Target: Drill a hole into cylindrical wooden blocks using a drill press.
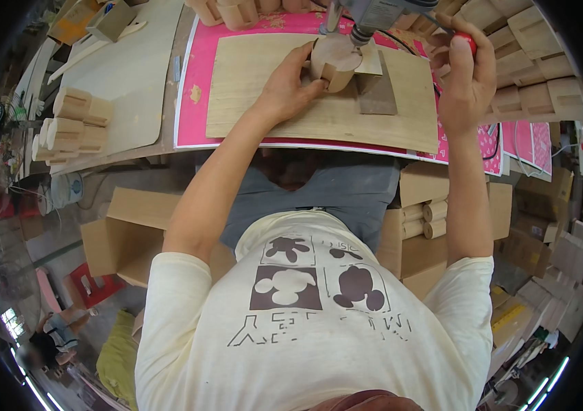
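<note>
My left hand is closed round the side of a round wooden block, thumb at its near side. The block stands on a plywood board, against a flat grey-brown piece on its right. Over the block's top comes down the chuck of a drill press; whether the bit touches the wood I cannot tell. Up on the right, my right hand grips the red ball knob at the end of the press's lever, with the fingers wrapped round it.
A pink sheet lies under the board. Several wooden pieces stand behind, more at the left, and stacks rise at the right. Open cardboard boxes flank my legs, the right one holding wooden cylinders.
</note>
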The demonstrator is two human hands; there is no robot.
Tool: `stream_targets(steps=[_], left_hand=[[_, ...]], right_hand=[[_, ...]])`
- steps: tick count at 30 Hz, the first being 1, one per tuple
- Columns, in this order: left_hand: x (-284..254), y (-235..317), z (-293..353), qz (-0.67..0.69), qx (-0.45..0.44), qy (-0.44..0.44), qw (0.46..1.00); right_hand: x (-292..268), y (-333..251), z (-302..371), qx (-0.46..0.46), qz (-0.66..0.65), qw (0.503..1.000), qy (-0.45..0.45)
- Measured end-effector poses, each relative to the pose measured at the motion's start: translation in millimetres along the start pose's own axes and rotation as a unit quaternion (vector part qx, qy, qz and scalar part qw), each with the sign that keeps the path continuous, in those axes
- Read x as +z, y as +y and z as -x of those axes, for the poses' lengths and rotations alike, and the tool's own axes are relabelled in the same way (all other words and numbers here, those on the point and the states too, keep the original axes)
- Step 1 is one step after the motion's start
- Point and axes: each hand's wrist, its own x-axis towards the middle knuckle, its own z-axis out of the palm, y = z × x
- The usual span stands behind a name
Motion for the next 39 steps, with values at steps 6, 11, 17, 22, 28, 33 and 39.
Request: stream_targets(steps=[6,11,17,22,28,33,39], left_hand=[[-1.1,3.8,-0.6,0.01,-0.008,-0.003,1.0],[-1.5,4.9,-0.6,0.023,-0.029,-0.007,0.999],[-3.8,1.4,4.6,0.039,-0.041,0.011,0.998],[-15.8,9.8,30.5,-0.031,-0.038,0.079,0.996],[-21.5,40.6,73.9,-0.029,-0.135,0.111,0.984],[-27.0,34.8,67.5,-0.153,-0.094,0.097,0.979],[-11.3,19.3,33.2,0.131,-0.049,0.068,0.988]], right_hand=[[5.0,-6.0,-100.6,0.117,0.013,0.993,-0.016],[11.1,19.4,-138.7,0.155,0.041,0.981,-0.112],[-2.9,69.1,-120.2,0.277,-0.25,0.928,-0.029],[-25.7,89.8,-38.9,0.309,-0.001,0.951,-0.012],[-22.6,133.4,43.6,0.333,0.08,0.937,-0.062],[-15.0,155.6,76.7,0.372,0.08,0.923,-0.061],[-4.4,164.0,92.4,0.226,0.203,0.952,-0.043]])
